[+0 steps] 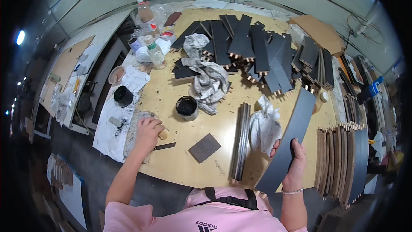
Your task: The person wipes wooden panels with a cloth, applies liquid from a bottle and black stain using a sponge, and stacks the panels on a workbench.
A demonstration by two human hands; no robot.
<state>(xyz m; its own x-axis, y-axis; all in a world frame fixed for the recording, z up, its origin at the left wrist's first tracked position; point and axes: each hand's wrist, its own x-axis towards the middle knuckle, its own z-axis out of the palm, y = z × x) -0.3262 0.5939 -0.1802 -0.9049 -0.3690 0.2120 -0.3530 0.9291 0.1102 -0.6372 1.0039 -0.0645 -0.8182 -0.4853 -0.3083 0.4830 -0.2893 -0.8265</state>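
Observation:
My right hand (296,157) grips a long dark grey board (288,139) by its near half, thumb on the face and fingertips showing at the left edge. The board is tilted, with wooden dowels at its far end. At the left of the table my left hand (148,132) curls over a small tan block (163,134), most of which the fingers hide. Beside that hand lies a dark flat blade (165,146). An open tin of black paint (187,107) stands to its right, and a dark square sheet (204,148) lies between my hands.
Many dark boards (219,43) with dowels are heaped at the back. More boards (343,163) stand in a row at right. Crumpled rags (210,81), a white cloth (265,124) and dark strips (241,141) lie midtable. Bottles (147,19) and a black cup (123,96) stand at left.

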